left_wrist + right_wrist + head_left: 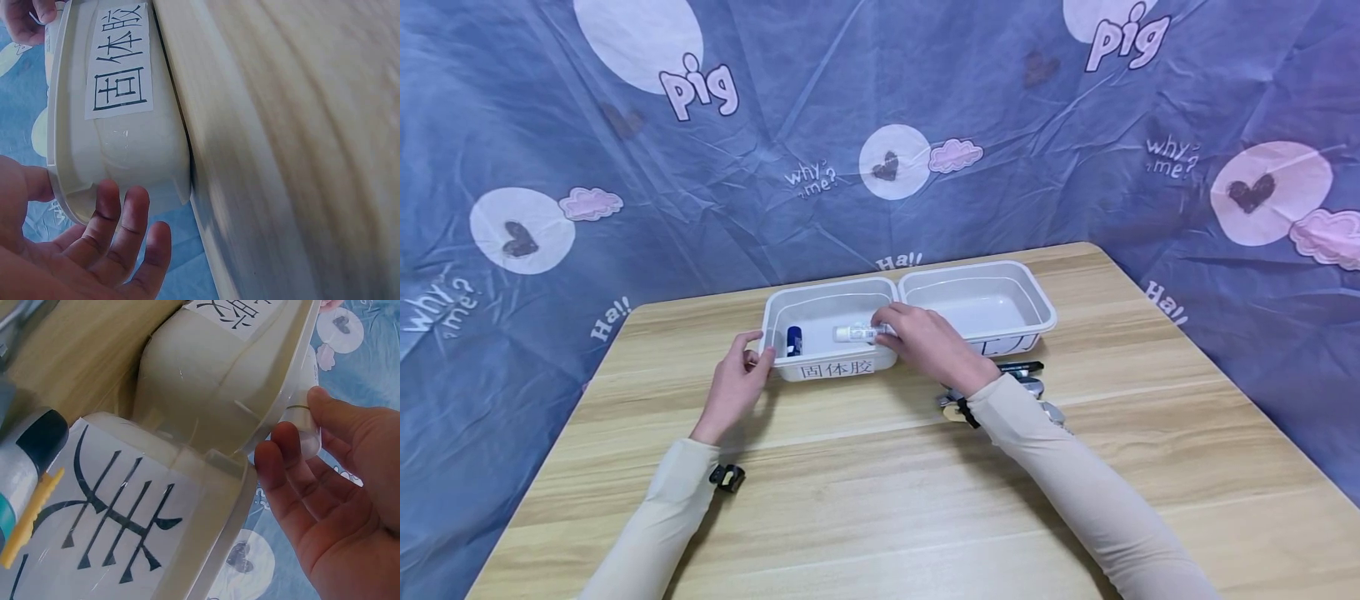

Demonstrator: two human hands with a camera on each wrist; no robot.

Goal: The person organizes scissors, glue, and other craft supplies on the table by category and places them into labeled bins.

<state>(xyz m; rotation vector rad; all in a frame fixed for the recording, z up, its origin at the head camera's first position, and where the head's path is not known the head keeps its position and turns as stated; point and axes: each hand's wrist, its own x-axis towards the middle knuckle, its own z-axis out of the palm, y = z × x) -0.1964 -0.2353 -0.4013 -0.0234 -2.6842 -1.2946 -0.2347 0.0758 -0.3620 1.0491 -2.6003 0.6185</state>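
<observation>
My right hand (932,337) pinches a white glue stick (853,333) by one end, over the left plastic bin (831,292). In the right wrist view, thumb and fingertips hold its pale end (309,440) beside the bin's rim. A dark blue stick with a white end (794,340) lies inside that bin at the left. My left hand (739,383) holds the bin's near left corner, the thumb at the rim and the fingers along the outside, as the left wrist view shows. A label with Chinese characters (120,62) is on the bin's front wall.
A second white bin (1041,321) stands against the first on the right, with its own label (112,506). By my right forearm lie a black marker (1026,367) and several grey metal items (1051,411), partly hidden. Blue printed cloth (820,108) hangs behind the wooden table (850,500).
</observation>
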